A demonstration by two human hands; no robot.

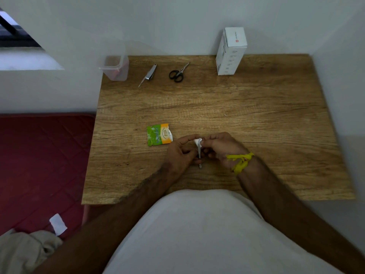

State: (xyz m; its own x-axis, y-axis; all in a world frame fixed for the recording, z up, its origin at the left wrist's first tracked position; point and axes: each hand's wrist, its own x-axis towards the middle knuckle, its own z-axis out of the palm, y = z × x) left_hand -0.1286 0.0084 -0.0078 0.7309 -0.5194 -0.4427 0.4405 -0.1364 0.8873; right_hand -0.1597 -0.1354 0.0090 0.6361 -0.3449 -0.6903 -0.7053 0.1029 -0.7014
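Note:
My left hand grips a thin metal tool that stands roughly upright between both hands, its lower tip just above the wooden table. A small white wad sits at the tool's upper end, pinched by the fingers of my right hand. A yellow thread is tied around my right wrist. A torn green and orange sachet lies flat on the table just left of my left hand.
Along the table's far edge lie a nail clipper and small black-handled scissors. A clear plastic container stands at the far left corner, a white box upright at the far right. A red mattress lies left.

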